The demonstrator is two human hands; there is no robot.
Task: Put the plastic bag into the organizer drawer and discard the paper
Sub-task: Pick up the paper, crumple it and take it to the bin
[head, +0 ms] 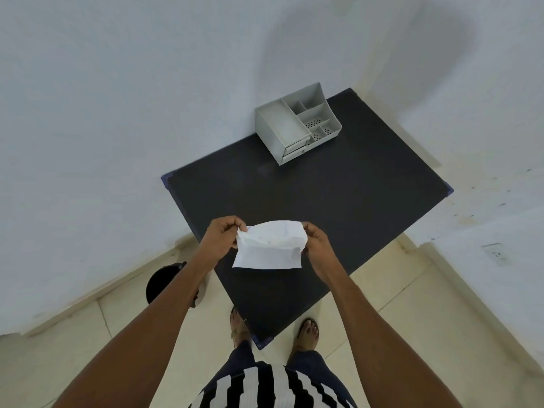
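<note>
I hold both bare arms stretched forward, left hand (222,235) and right hand (316,244) raised level and near each other, fingers of each pinched closed, thumbs on top.

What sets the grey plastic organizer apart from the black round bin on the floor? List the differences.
The grey plastic desk organizer stands on the black tabletop in the far corner by the wall; the black round bin sits on the floor left of the table. The organizer is boxy, with open compartments and two drawers; the bin is round, with one opening. The organizer shows fully; the bin is partly hidden by the left forearm. Both are open-topped containers.
</note>
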